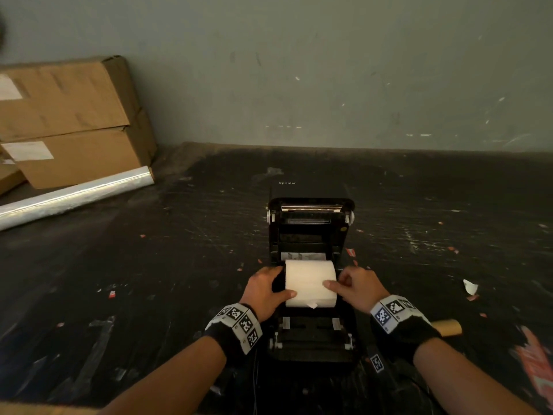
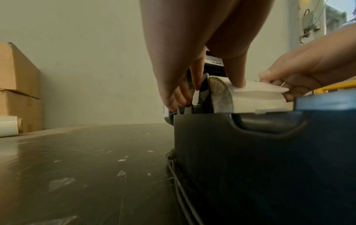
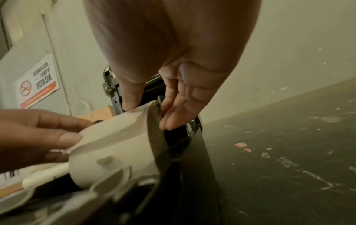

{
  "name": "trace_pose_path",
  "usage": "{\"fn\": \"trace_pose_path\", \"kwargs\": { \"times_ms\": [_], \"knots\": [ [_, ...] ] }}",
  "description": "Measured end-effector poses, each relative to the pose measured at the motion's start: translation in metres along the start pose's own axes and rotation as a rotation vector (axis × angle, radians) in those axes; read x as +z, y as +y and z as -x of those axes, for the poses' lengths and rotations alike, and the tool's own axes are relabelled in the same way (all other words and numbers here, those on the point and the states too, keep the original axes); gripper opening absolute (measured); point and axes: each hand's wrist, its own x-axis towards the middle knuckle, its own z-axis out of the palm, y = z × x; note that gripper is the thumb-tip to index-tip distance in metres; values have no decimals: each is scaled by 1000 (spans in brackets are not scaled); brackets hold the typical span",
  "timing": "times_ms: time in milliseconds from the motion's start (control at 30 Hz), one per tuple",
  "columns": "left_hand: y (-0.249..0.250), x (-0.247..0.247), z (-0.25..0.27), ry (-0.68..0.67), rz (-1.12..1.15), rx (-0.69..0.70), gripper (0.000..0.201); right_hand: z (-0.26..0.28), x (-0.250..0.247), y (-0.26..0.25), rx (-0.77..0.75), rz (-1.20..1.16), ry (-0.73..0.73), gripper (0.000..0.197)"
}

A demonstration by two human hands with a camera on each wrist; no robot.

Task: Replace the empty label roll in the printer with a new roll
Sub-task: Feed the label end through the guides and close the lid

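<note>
My left hand (image 1: pixel 264 290) and right hand (image 1: pixel 356 287) grip the white label roll (image 1: pixel 310 283) (thumbs on top) inside the open printer (image 1: pixel 311 232).

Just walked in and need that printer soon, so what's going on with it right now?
A person is loading a new white label roll into the open printer on the dark table. The left hand grips the roll's left end and the right hand grips its right end, thumbs on top, settling it into the bay. The lid is up. A brown cardboard core, probably the spent one, lies on the table to the right.
</note>
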Motion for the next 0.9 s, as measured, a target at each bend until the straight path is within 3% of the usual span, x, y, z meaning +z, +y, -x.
{"fn": "trace_pose_path", "kwargs": {
  "times_ms": [167,467,667,900],
  "knots": [
    [3,-1,1,71,15,-80,56,7,5,-1,11,-1,-10,30],
    [0,7,5,-64,194,-193,38,17,4,-4,17,30,-28,13],
    [5,11,10,-57,193,-192,17,23,14,1,69,33,-28,33],
    [3,13,13,-69,248,-202,15,26,13,3,9,-2,-29,22]
  ]
}}
